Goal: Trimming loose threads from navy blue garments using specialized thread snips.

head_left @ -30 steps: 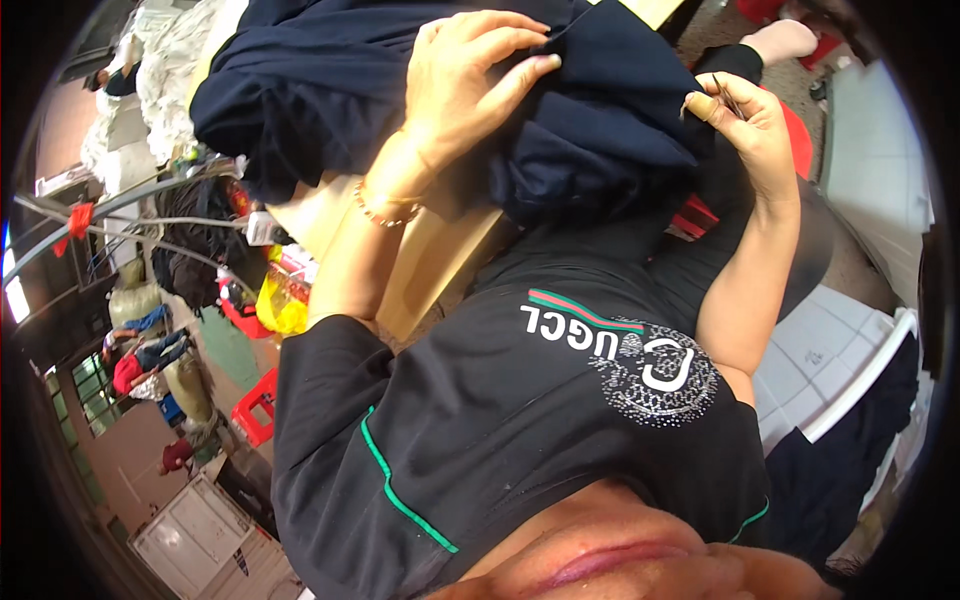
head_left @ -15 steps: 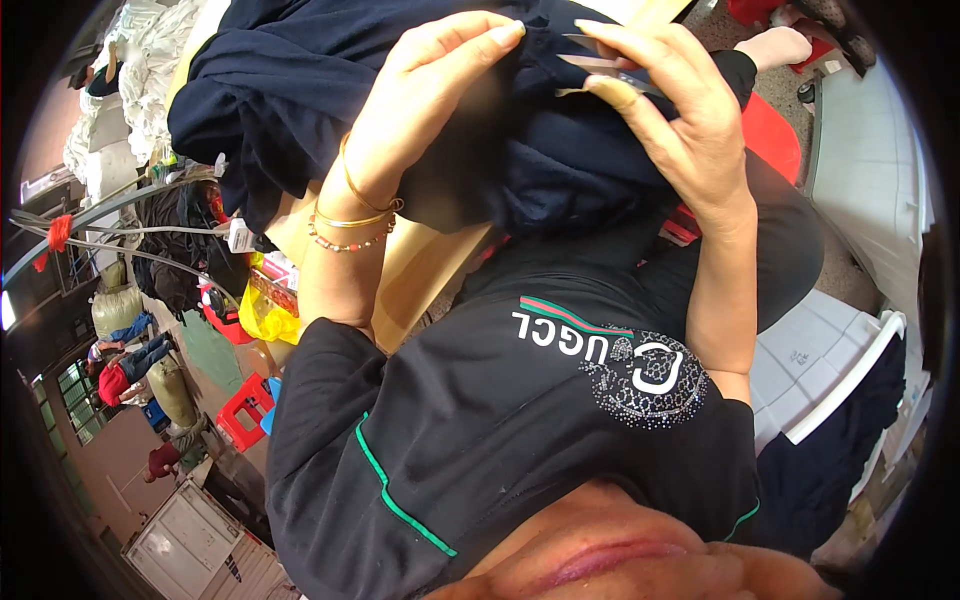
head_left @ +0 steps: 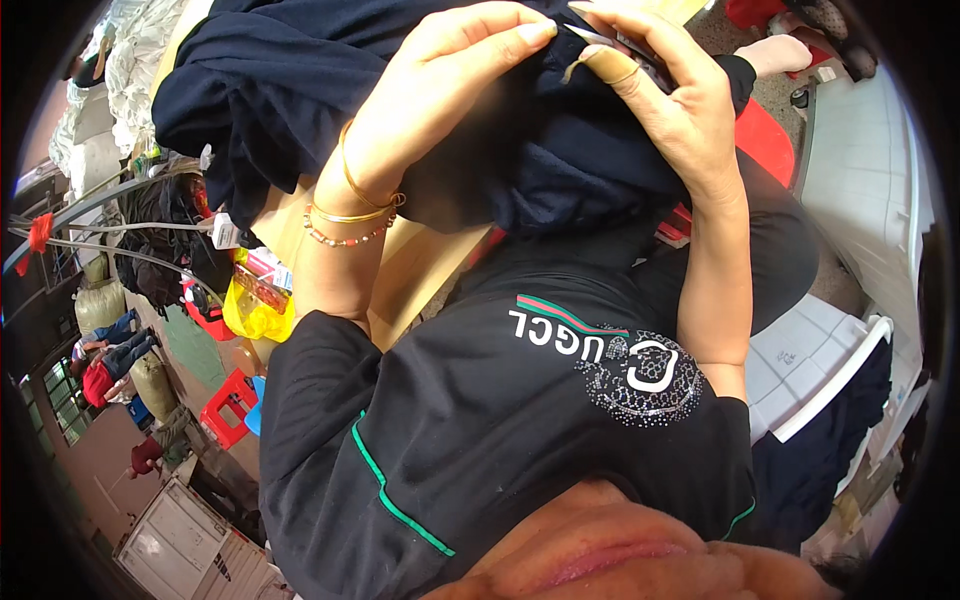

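Dark navy fabric [head_left: 270,90] lies in folds over the table and my lap. My left hand [head_left: 440,95] is closed, its thumb and forefinger pinching an edge of this cloth near the top of the view. Opposite it, my right hand [head_left: 695,120] holds small metal thread snips [head_left: 588,34], partly hidden by the fingers. Their pointed blades face the left fingertips, with a small gap between. A yellowish wrap [head_left: 608,66] covers the right thumb tip.
The pale wooden table [head_left: 410,255] runs beneath the cloth. At left are a yellow bag [head_left: 255,312], a red stool [head_left: 228,410] and a thin metal frame. A white bin [head_left: 815,365] stands at right beside dark cloth. Other people are in the far left background.
My left hand has shifted slightly right, toward the snips. My right hand has moved up a little, its thumb nearer the fingers. The background has slid slightly left.
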Motion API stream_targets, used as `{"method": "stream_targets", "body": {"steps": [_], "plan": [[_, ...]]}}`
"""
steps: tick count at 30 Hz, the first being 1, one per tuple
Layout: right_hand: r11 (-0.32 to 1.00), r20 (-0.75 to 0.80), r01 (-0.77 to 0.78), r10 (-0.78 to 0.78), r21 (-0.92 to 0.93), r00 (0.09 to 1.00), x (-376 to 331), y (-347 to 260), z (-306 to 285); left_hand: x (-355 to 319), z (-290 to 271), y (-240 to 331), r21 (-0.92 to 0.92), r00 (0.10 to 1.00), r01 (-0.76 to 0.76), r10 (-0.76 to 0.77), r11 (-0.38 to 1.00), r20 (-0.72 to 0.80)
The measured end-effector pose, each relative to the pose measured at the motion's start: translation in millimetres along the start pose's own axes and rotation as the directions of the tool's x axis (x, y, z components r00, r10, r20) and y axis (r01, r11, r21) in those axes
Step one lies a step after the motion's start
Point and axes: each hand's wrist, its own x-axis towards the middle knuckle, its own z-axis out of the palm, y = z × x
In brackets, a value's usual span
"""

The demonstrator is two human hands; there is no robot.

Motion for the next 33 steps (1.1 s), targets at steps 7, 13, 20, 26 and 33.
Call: {"method": "stream_targets", "body": {"steps": [7,13,20,26,33], "plan": [[0.971,-0.045,-0.209,0.216,0.112,0.975,3,20,-32,-1,-30,19,0.377,0.997,-0.057,0.035,0.925,0.066],[0.969,-0.078,-0.232,0.238,0.082,0.968,12,40,-29,-8,-59,1,0.264,0.991,-0.136,0.128,0.955,0.047],[0.971,-0.074,-0.17,0.16,-0.166,0.984,16,16,-5,-8,-37,10,0.007,0.999,0.044,-0.043,0.999,-0.029],[0.967,0.175,0.181,-0.149,-0.181,0.973,25,2,16,-10,-33,15,-0.11,1.0,0.029,-0.029,0.993,0.001],[0.983,0.182,0.073,-0.041,-0.168,0.982,34,-26,23,-8,-32,17,-0.114,0.998,0.055,-0.051,0.992,0.032]]}}
